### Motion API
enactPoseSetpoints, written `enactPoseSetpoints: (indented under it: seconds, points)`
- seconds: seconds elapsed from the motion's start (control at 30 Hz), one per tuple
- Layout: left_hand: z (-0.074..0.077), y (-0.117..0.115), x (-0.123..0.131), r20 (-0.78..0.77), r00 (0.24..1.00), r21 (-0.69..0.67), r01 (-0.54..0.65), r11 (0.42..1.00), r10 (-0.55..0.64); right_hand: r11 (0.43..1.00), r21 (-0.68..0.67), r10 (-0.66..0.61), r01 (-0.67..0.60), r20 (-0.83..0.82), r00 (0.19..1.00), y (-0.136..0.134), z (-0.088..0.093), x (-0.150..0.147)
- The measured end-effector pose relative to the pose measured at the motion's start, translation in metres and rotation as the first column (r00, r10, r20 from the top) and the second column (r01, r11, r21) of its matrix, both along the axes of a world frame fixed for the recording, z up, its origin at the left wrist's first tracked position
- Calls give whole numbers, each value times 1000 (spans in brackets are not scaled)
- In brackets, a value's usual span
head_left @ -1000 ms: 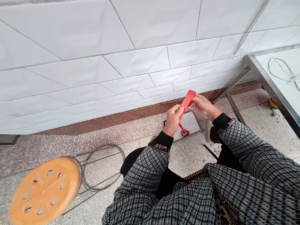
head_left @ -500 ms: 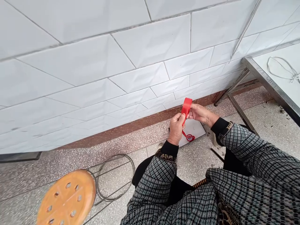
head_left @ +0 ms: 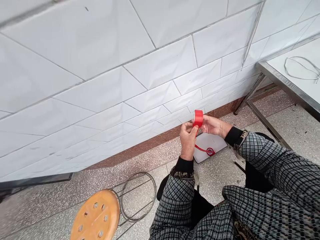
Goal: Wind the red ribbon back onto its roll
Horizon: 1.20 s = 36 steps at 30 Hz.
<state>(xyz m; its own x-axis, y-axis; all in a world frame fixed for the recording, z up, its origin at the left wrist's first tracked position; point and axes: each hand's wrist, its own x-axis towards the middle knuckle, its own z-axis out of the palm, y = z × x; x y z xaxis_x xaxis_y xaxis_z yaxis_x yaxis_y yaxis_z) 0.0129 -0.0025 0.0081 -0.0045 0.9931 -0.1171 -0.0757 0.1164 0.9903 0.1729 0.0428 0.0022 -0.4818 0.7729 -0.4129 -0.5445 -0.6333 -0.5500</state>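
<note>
In the middle of the view, a wide, shiny red ribbon (head_left: 198, 118) is bent into a loop in front of me. My left hand (head_left: 188, 141) pinches its lower end, thumb on the near side. From the right, my right hand (head_left: 212, 125) holds the loop's edge, its fingertips partly hidden by the ribbon. A narrow red strip runs down from under my left hand to a small red coil (head_left: 210, 151), lying on a white board (head_left: 213, 142) on the floor. Whether strip and loop are one piece is hidden.
An orange stool (head_left: 96, 215) with holes in its seat and wire legs lies on its side at lower left. White tiled wall (head_left: 160, 73) rises ahead. At right stands a metal-framed table (head_left: 287, 83) bearing a loose loop of wire (head_left: 301, 68).
The ribbon loop, tall and narrow before, is now shorter and rounder. My left hand has tilted slightly. The camera has turned, so the stool and board sit farther right in view.
</note>
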Motion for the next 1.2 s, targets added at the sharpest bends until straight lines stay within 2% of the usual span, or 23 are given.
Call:
enactPoseSetpoints:
  seconds: [0.1, 0.27, 0.43, 0.57, 0.77, 0.9, 1.0, 1.1, 1.2]
  points:
    - [3, 1, 2, 43, 996, 26, 80, 996, -81, 993, -116, 0, -10, -87, 996, 1, -2, 1]
    - [5, 8, 4, 98, 982, 2, 161, 987, -160, 973, -222, 10, -55, -200, 980, 2, 1, 8]
    - [8, 14, 1, 89, 969, -61, 236, 970, -230, 972, -225, 11, -68, -246, 969, -1, 1, 14]
    - [9, 14, -2, 143, 954, -108, 279, 954, -263, 979, -198, 12, -48, -178, 984, -5, -1, 15]
    - [10, 15, -7, 222, 933, -115, 314, 942, -284, 998, -25, 52, -51, 28, 998, -8, 2, 13]
    - [10, 17, -17, 263, 904, -118, 378, 918, -338, 980, 161, 75, -116, 238, 968, -10, 12, 17]
    - [10, 19, -24, 289, 867, -126, 455, 881, -407, 910, 382, -3, -161, 394, 919, -10, 19, 25]
    - [11, 18, -23, 296, 852, -145, 487, 861, -432, 840, 509, -97, -189, 484, 870, -8, 19, 33]
    - [12, 16, -16, 278, 902, -135, 378, 916, -331, 831, 539, -221, -138, 547, 807, -3, 15, 39]
